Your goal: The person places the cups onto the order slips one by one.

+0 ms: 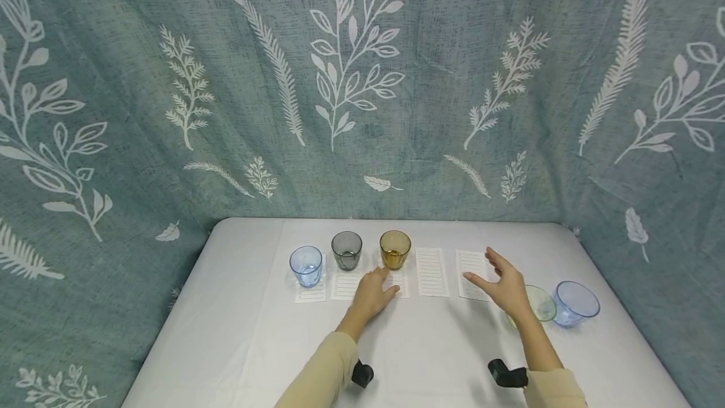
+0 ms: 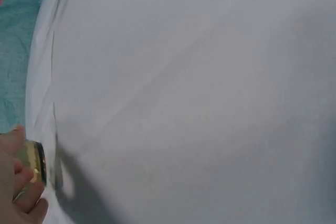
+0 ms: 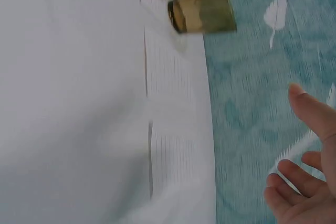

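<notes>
Basically, head view has left hand [image 1: 370, 294], fingers loose, at the amber glass [image 1: 395, 249] by a lined card [image 1: 403, 281], where a nudge could tip it; left wrist leaves contact unclear; right wrist shows right hand [image 3: 321, 190], fingers wide, empty.

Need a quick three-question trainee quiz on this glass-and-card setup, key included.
1. Which is nearest the left hand: A) grey glass, B) amber glass, or C) blue tumbler on the leftmost card?
2. True or false: the right hand grips the green glass.
3. Fill in: the glass closest to the right edge of the table is ____ in colour.

Key:
1. B
2. False; that hand holds nothing.
3. Blue
</notes>
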A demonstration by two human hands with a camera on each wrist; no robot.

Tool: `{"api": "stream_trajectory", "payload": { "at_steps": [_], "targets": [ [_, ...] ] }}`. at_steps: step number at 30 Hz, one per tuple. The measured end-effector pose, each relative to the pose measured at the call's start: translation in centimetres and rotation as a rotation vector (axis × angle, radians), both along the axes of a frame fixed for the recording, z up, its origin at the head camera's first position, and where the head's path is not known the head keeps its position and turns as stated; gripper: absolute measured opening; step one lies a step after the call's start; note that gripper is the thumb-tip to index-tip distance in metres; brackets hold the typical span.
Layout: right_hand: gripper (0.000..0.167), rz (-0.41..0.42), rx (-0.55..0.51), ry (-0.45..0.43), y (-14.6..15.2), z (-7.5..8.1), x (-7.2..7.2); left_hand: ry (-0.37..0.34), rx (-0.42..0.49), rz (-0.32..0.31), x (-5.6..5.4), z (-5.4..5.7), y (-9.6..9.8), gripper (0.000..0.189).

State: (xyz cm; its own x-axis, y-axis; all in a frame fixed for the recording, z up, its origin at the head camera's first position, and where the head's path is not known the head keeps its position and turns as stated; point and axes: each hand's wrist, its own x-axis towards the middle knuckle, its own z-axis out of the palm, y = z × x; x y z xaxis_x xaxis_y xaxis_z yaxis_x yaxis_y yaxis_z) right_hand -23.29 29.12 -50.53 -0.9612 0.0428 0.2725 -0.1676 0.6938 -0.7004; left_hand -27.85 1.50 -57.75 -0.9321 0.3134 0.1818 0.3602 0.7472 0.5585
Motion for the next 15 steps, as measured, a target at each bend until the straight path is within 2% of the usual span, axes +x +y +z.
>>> {"api": "stream_trajectory", "payload": {
  "at_steps": [2,4,7,11,15],
  "targets": [
    [0.078,-0.040,0.054,0.011,1.8,0.3,1.2,0.042,0.048,-0.005,0.2,0.2,0.5,0.042],
    [0.079,-0.076,0.095,0.006,3.3,0.3,2.2,0.054,0.097,-0.040,0.4,0.5,1.2,0.038],
    [0.080,-0.112,0.128,-0.017,4.9,0.1,3.4,0.029,0.128,-0.121,0.4,1.0,2.3,0.038],
    [0.080,-0.126,0.141,-0.031,5.9,-0.7,4.5,-0.017,0.085,-0.203,0.0,1.2,3.7,0.044],
    [0.080,-0.135,0.158,0.009,6.1,-1.7,5.3,-0.032,-0.009,-0.244,-0.7,0.9,4.8,0.050]
  ]
}}
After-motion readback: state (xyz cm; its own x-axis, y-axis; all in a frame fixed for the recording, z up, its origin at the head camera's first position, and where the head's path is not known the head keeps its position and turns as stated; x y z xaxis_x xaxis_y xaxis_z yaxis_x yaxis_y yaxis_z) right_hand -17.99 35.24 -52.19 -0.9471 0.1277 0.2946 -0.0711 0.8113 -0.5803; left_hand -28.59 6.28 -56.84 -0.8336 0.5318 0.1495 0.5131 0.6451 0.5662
